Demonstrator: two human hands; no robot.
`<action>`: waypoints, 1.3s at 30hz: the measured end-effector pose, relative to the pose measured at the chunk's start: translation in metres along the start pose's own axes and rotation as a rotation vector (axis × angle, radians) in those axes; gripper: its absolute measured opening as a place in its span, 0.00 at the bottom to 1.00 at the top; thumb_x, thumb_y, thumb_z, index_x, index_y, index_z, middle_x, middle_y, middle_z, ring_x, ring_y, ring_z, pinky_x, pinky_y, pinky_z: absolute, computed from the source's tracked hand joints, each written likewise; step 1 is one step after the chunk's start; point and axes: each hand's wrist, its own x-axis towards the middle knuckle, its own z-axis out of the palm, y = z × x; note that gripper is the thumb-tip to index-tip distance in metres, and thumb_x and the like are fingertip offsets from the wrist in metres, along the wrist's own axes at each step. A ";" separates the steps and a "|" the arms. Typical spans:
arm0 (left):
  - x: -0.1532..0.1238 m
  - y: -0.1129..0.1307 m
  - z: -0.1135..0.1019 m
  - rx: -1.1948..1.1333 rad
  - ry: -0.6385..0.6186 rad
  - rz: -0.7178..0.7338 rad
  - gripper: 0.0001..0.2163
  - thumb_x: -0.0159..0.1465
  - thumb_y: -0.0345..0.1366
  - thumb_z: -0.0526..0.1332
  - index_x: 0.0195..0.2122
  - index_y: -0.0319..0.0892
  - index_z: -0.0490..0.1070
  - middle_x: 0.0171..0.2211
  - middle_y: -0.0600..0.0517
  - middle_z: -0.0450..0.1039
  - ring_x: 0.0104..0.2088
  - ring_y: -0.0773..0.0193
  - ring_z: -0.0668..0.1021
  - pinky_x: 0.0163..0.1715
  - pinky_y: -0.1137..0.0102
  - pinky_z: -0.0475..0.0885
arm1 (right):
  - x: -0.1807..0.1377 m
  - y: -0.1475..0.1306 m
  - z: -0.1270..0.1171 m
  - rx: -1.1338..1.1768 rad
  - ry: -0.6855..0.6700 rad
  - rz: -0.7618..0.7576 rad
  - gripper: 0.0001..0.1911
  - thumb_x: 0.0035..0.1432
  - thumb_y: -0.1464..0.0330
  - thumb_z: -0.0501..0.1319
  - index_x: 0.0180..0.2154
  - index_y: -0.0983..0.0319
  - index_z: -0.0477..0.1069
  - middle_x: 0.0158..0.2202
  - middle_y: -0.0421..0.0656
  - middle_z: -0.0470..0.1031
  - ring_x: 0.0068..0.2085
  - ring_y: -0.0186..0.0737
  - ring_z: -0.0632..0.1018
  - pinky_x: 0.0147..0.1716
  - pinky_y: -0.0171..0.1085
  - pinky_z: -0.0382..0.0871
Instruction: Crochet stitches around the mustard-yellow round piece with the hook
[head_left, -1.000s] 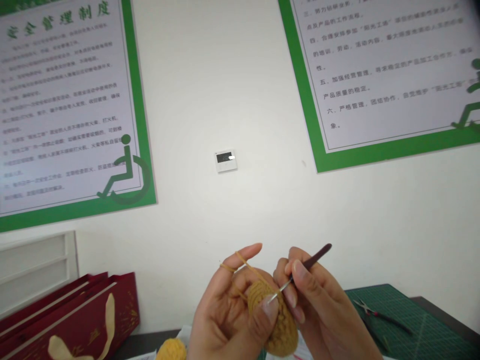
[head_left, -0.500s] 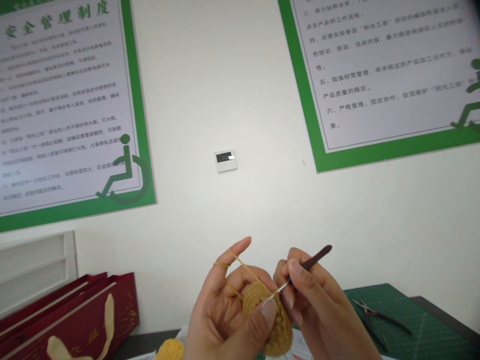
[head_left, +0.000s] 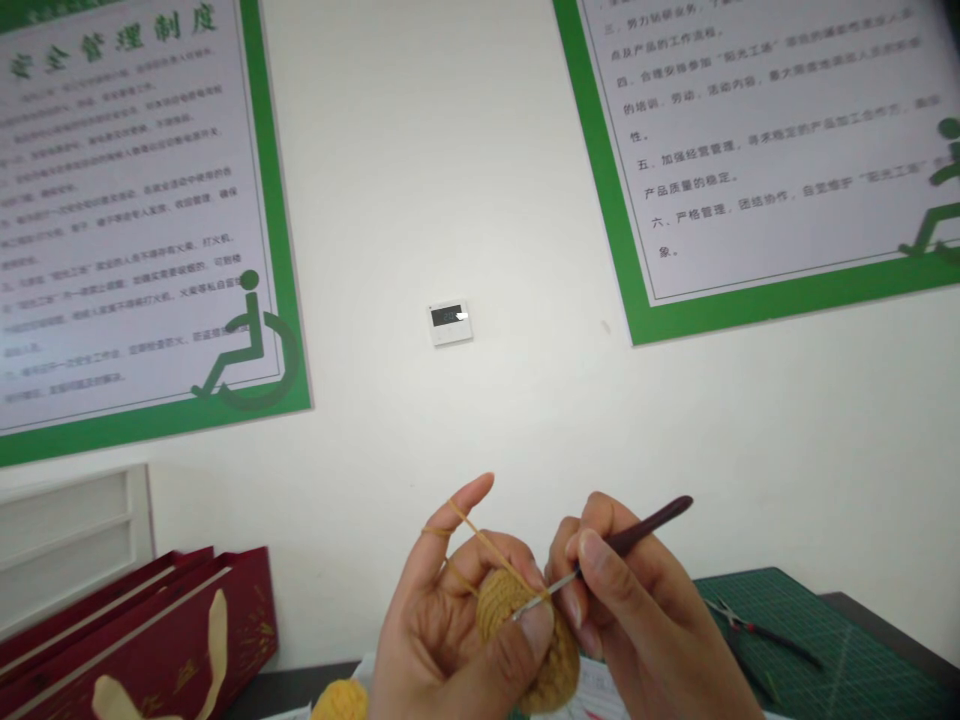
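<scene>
My left hand [head_left: 450,625] pinches a tan crocheted piece [head_left: 559,665] between thumb and fingers. Tan yarn [head_left: 487,538] wraps around its raised index finger and runs taut down to the piece. My right hand [head_left: 626,590] is closed on a crochet hook [head_left: 651,522] with a dark handle, held like a pen. The hook's metal shaft lies across the top of the piece beside my left thumb, and its tip is at the stitches. How the tip sits in the loops is too small to tell.
A yellow ball of yarn [head_left: 341,699] lies left of my hands, near dark red gift bags [head_left: 180,640]. On the right, pliers [head_left: 765,632] rest on a green cutting mat [head_left: 847,640]. Behind stands a white wall with a thermostat [head_left: 450,323] and green-bordered posters [head_left: 285,250].
The crochet hook's handle has shifted right and tilted flatter. The crocheted piece and my left hand have moved slightly left. Both hands keep their hold.
</scene>
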 end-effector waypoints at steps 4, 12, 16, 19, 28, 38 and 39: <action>-0.001 0.000 0.004 0.009 0.012 0.020 0.40 0.53 0.31 0.77 0.64 0.55 0.62 0.33 0.55 0.78 0.28 0.62 0.78 0.32 0.63 0.74 | -0.001 0.000 0.002 0.011 0.027 0.000 0.22 0.61 0.53 0.68 0.26 0.60 0.64 0.22 0.34 0.69 0.23 0.29 0.66 0.26 0.31 0.58; -0.002 0.001 0.006 0.036 0.043 0.009 0.43 0.52 0.32 0.77 0.66 0.56 0.59 0.31 0.56 0.77 0.28 0.57 0.81 0.31 0.63 0.74 | -0.002 0.003 0.003 0.036 0.044 -0.057 0.19 0.61 0.55 0.69 0.28 0.59 0.66 0.22 0.35 0.71 0.23 0.28 0.69 0.25 0.30 0.60; -0.001 0.001 0.004 0.022 0.016 -0.005 0.42 0.52 0.33 0.78 0.65 0.57 0.60 0.31 0.56 0.77 0.28 0.59 0.81 0.30 0.65 0.73 | -0.003 0.007 0.003 0.060 0.066 -0.131 0.18 0.62 0.56 0.68 0.28 0.58 0.66 0.23 0.35 0.72 0.23 0.29 0.69 0.25 0.30 0.60; 0.000 0.001 0.003 -0.012 -0.007 -0.034 0.41 0.51 0.31 0.78 0.64 0.57 0.64 0.31 0.56 0.77 0.28 0.60 0.80 0.28 0.67 0.71 | -0.003 0.008 0.002 0.067 0.032 -0.165 0.15 0.62 0.56 0.68 0.31 0.57 0.71 0.24 0.35 0.73 0.24 0.29 0.70 0.26 0.31 0.61; 0.004 0.005 0.000 -0.151 -0.160 -0.143 0.43 0.51 0.27 0.78 0.66 0.55 0.65 0.29 0.53 0.78 0.26 0.66 0.76 0.26 0.73 0.65 | -0.002 0.008 -0.008 0.086 -0.066 -0.106 0.14 0.65 0.54 0.64 0.35 0.56 0.73 0.25 0.34 0.68 0.23 0.28 0.64 0.23 0.30 0.54; 0.007 0.000 -0.010 -0.173 -0.313 -0.210 0.46 0.53 0.29 0.77 0.70 0.54 0.58 0.31 0.54 0.77 0.25 0.68 0.74 0.25 0.72 0.63 | -0.007 0.004 -0.004 0.106 -0.051 -0.178 0.13 0.65 0.53 0.63 0.35 0.55 0.71 0.25 0.34 0.68 0.20 0.27 0.60 0.19 0.29 0.51; 0.007 -0.001 -0.010 -0.188 -0.327 -0.216 0.46 0.53 0.29 0.77 0.70 0.53 0.58 0.31 0.54 0.77 0.25 0.68 0.74 0.25 0.73 0.63 | -0.008 0.003 -0.003 0.104 -0.038 -0.183 0.14 0.64 0.53 0.64 0.35 0.55 0.71 0.25 0.34 0.68 0.20 0.27 0.60 0.19 0.30 0.51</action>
